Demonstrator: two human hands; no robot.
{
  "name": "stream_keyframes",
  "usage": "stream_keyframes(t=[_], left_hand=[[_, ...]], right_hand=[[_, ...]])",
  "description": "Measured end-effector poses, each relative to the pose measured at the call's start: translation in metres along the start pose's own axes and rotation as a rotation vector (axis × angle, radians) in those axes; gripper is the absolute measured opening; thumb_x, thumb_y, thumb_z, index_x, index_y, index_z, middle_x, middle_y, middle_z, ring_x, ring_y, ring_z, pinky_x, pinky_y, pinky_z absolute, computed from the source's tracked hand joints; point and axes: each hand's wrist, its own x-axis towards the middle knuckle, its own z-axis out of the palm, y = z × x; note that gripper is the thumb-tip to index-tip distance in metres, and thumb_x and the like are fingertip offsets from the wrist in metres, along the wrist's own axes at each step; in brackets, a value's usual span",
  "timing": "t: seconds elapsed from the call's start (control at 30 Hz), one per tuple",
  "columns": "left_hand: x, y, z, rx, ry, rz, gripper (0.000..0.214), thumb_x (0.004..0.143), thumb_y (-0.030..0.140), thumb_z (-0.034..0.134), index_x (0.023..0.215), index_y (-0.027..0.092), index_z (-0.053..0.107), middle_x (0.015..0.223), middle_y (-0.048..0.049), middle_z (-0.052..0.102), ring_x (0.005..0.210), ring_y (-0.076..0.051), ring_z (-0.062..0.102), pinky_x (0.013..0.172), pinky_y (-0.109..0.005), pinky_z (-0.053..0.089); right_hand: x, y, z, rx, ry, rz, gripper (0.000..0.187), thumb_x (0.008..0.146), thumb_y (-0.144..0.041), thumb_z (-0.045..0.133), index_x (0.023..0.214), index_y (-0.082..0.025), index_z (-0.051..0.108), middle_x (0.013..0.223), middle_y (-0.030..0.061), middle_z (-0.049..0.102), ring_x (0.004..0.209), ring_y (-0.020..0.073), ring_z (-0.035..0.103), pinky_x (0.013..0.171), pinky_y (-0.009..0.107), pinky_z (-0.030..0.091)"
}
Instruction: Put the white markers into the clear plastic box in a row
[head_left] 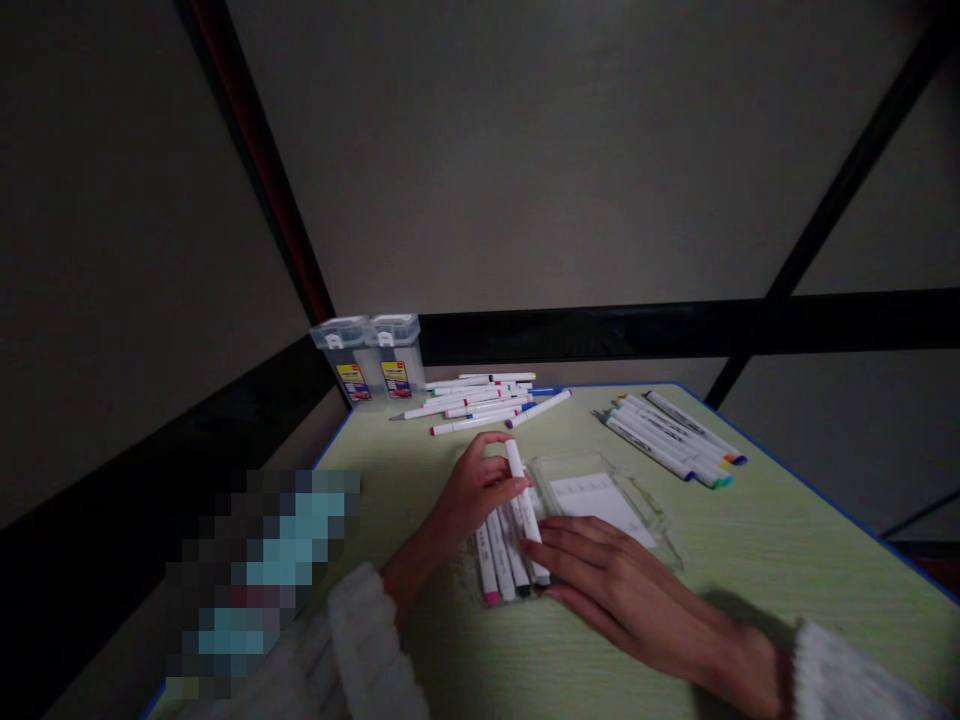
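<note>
Cuffs: two pale, textured cuffs [367, 635] enter at 7 and 4 o'clock.
Right hand: the right hand [622, 585] lies at 4 o'clock, fingers close together, fingertips against the near half of one white marker [526, 505].
Left hand: the left hand [474, 490], at 10 o'clock, pinches that marker's far half between thumb and fingers.
Held marker: one, above the case's filled half, long axis slanting from 11 o'clock, far end, to 5, near end; its print is illegible.
Case: one clear plastic case [660, 512], open on the green table [420, 480]; three cased markers [489, 560] show, their pink, pale and black ends toward 6 o'clock.
Card: one white card [596, 505] at 3 o'clock, its printed rows unreadable.
Side bundle: at least five markers [660, 440] at 2 o'clock, barrel lettering too small to read.
Loose pile: roughly ten overlapping pens [487, 405] toward 12 o'clock, exact count unclear.
Boxes: two lidded clear boxes [367, 375] at 10 to 11 o'clock, each bearing one yellow-topped label [395, 378], wording illegible.
</note>
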Motion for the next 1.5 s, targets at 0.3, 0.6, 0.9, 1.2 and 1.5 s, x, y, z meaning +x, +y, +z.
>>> stream_keyframes(t=[0.3,0.6,0.9,1.2,1.5], left_hand=[[0.0002,0.001,0.0003,0.001,0.004,-0.014,0.048,0.057,0.023,0.066,0.096,0.019,0.038,0.062,0.0034,0.056,0.063,-0.014,0.058,0.061,-0.025,0.04],[0.0011,-0.0025,-0.0007,0.023,0.008,-0.024,0.047,0.058,0.023,0.064,0.096,0.019,0.037,0.062,0.0037,0.056,0.06,-0.013,0.056,0.058,-0.024,0.039],[0.0011,-0.0033,-0.0013,0.041,0.004,-0.029,0.045,0.059,0.022,0.063,0.096,0.019,0.037,0.064,0.0028,0.058,0.061,-0.013,0.057,0.057,-0.023,0.039],[0.0018,-0.0049,-0.0021,0.044,-0.009,-0.024,0.045,0.059,0.022,0.063,0.096,0.019,0.037,0.062,0.0038,0.057,0.061,-0.013,0.057,0.057,-0.023,0.038],[0.0024,-0.0067,-0.0028,0.004,-0.003,-0.026,0.046,0.059,0.022,0.066,0.095,0.019,0.037,0.064,0.0037,0.058,0.061,-0.012,0.058,0.058,-0.024,0.04]], right_hand=[[0.0004,-0.0006,-0.0005,0.021,-0.02,0.004,0.035,0.088,-0.025,0.04,0.122,-0.02,0.046,0.108,0.0056,0.059,0.1,0.0202,0.051,0.086,0.037,0.043],[0.0007,-0.0011,-0.0009,0.015,-0.015,0.005,0.035,0.089,-0.025,0.038,0.123,-0.019,0.045,0.106,0.0057,0.06,0.099,0.0191,0.052,0.086,0.036,0.043],[0.0015,-0.002,-0.0028,0.028,-0.026,0.003,0.034,0.089,-0.025,0.039,0.122,-0.019,0.045,0.102,0.0054,0.061,0.094,0.0186,0.053,0.083,0.034,0.043],[0.0013,-0.0017,-0.0012,0.031,-0.047,0.008,0.035,0.089,-0.025,0.039,0.123,-0.02,0.044,0.1,0.0052,0.06,0.091,0.018,0.054,0.081,0.034,0.042],[0.0007,-0.0019,-0.0022,0.028,-0.004,0.019,0.033,0.089,-0.026,0.039,0.121,-0.02,0.046,0.1,0.0052,0.06,0.092,0.0182,0.054,0.081,0.034,0.043]])
